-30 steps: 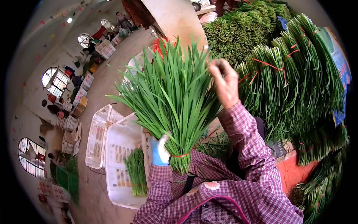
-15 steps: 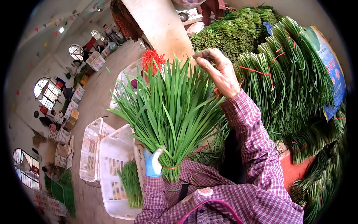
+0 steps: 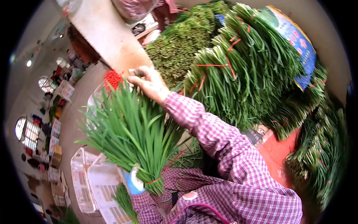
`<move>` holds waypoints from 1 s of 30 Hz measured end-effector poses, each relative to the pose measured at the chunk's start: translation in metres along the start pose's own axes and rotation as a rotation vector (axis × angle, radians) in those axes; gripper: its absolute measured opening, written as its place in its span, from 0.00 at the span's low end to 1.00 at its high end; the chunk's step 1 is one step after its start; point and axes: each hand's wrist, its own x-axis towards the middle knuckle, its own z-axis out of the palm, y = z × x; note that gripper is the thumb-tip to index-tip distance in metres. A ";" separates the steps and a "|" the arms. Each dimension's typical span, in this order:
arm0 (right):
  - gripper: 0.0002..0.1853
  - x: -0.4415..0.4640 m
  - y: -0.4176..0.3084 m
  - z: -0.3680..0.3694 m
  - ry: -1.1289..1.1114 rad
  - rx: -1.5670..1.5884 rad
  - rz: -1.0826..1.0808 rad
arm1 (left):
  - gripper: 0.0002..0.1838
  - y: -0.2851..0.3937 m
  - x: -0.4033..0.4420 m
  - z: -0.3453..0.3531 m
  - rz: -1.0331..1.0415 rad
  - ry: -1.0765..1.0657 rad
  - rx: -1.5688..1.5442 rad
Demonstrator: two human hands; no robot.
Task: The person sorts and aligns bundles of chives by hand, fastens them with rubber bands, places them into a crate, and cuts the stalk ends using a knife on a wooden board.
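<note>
My left hand, in a blue and white glove, is closed around the lower part of a bunch of garlic chives. Its long green leaves fan out upward, and a red tie circles its base. Bare, my right hand is above the leaf tips with thumb and fingers bent together; whether anything small is pinched there I cannot make out. Just left of those fingers shows a clump of bright red ties.
White plastic crates stand at lower left, one holding another green bunch. Tied chives are stacked in a large pile on the right, beside a blue printed sack. A pale slab rises ahead. Other people are far left.
The view has swung right, so the scene has shifted left. My right hand stays near the leaf tips, closer to the red ties. My left hand keeps its hold on the bunch.
</note>
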 end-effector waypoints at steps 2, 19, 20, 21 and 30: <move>0.20 0.000 -0.040 -0.020 0.182 0.395 0.160 | 0.40 0.000 0.000 -0.001 0.057 -0.044 0.028; 0.47 -0.206 0.054 0.008 -0.531 -0.172 0.289 | 0.33 0.089 0.049 0.034 -0.217 0.356 -0.963; 0.49 -0.223 0.049 0.027 -0.530 -0.108 0.289 | 0.32 0.080 0.053 0.033 -0.238 0.279 -1.106; 0.50 -0.239 0.043 0.046 -0.530 -0.044 0.288 | 0.33 0.068 0.056 0.034 -0.207 0.290 -1.118; 0.36 -0.213 -0.034 0.142 -0.325 0.859 0.710 | 0.36 0.030 0.025 0.017 -0.150 0.036 -0.993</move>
